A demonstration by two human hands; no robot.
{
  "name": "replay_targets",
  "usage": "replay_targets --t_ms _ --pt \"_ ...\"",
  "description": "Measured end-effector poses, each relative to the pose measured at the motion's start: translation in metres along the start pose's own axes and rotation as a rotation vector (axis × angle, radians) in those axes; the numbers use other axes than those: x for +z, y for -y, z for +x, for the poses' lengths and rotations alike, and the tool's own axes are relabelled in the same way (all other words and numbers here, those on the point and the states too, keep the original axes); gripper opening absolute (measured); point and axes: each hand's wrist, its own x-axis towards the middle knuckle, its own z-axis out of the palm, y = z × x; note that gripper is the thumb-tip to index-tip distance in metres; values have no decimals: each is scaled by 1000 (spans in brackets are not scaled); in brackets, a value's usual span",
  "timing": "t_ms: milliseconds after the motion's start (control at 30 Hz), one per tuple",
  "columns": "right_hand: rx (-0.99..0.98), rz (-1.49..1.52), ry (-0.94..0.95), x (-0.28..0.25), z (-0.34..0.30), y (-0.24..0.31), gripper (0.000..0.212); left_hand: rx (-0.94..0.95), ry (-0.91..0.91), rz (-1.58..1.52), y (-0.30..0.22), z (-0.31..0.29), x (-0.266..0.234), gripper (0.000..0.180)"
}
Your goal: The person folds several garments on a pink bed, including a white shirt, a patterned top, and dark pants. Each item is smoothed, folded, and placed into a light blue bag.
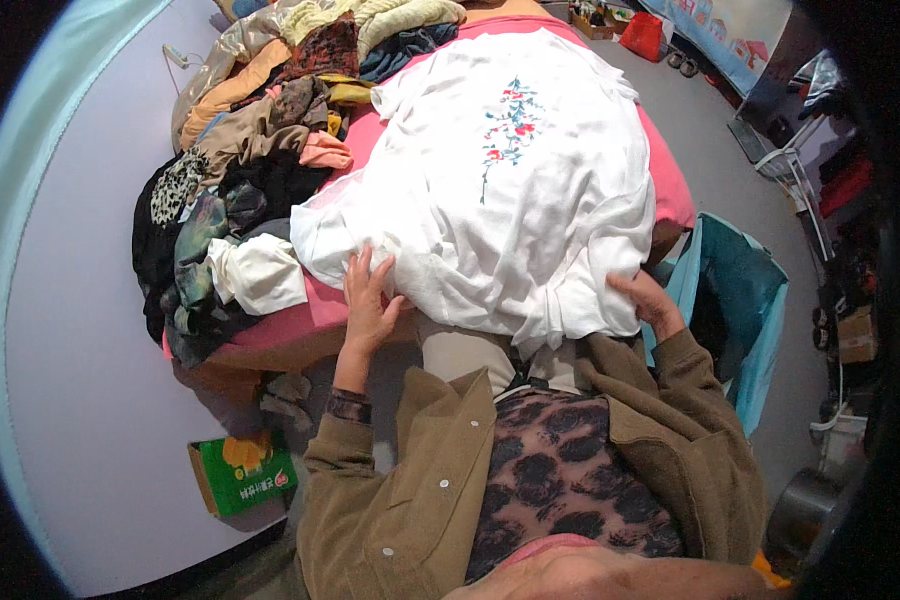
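Observation:
A white garment (440, 150) with red and blue-green floral embroidery lies spread over the pink-covered bed (665, 165) in front of me. Its near part is wrinkled and hangs over the edge by my knees. My left hand (370, 305) is at the garment's near left edge, fingers apart, fingertips touching the cloth. At the near right corner, my right hand (652, 300) pinches the bunched cloth, with some fingers hidden in its folds.
A heap of mixed clothes (260, 140) covers the bed's left side, with a white cloth (260, 275) at its near end. A light blue bag (735, 270) stands open at right. A green box (242, 475) is on the lower left. Racks and shoes (682, 64) line the right.

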Motion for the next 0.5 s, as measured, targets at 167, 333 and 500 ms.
replay_targets --t_ms 167,333,500 --pt "-137 87 2 -16 -16 31 64 -30 7 88 -3 20 -1 76" --pt "-263 743 217 -30 -29 41 60 -19 -100 14 11 28 -5 83" --pt "-105 161 -293 -41 4 -2 56 -51 48 77 13 7 1 82"
